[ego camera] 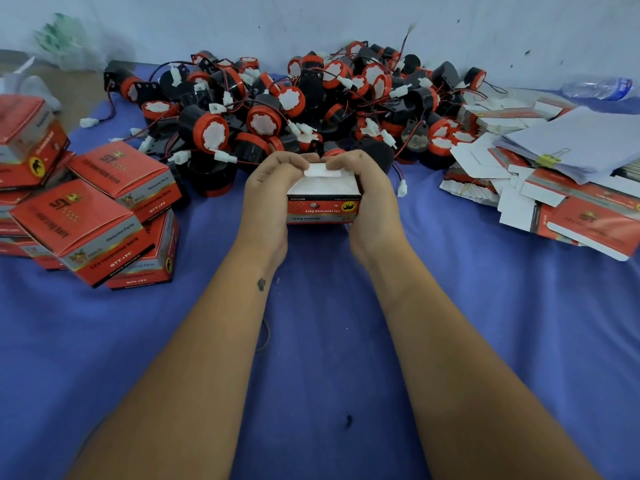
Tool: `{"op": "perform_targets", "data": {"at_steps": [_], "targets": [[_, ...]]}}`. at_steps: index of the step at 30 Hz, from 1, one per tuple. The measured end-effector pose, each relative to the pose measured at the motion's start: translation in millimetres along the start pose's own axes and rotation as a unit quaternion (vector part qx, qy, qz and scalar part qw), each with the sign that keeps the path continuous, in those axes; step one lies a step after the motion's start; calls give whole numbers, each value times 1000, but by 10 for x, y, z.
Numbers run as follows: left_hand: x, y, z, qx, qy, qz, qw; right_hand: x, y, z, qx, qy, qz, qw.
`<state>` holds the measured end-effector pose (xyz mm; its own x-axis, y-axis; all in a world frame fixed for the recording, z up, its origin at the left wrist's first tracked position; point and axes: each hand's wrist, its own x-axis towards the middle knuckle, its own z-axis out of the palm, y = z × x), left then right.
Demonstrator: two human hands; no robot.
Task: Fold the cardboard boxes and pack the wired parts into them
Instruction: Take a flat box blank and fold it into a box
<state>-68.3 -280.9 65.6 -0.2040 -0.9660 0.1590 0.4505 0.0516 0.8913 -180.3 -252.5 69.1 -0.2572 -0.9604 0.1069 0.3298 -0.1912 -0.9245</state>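
Folded red boxes (100, 216) heaped at left on the blue cloth (329, 341). Centre: left hand (270, 199) and right hand (367, 195) grip a red box (322, 206), fingers curled over its white flap. Behind, the wired horns (294, 105); right, flat cartons (571, 202).

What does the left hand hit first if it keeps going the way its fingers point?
Probably the right hand: the left hand has its fingers curled inward over the box flap, nearly touching the other's fingertips. Depth is unclear from one view.
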Motion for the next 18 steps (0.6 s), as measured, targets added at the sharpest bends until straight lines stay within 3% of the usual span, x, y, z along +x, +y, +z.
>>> {"op": "perform_targets", "data": {"at_steps": [3, 6, 11, 18], "targets": [[-4, 6, -26, -34, -7, -10, 999, -11, 27, 15, -77, 7, -31, 996], [19, -2, -9, 12, 23, -5, 1000, -17, 26, 21, -68, 16, -34, 997], [53, 14, 35, 93, 64, -68, 991, 5, 2, 28, -70, 52, -33, 996], [23, 21, 103, 176, 82, -31, 981, 15, -16, 54, -80, 76, -28, 994]]}}
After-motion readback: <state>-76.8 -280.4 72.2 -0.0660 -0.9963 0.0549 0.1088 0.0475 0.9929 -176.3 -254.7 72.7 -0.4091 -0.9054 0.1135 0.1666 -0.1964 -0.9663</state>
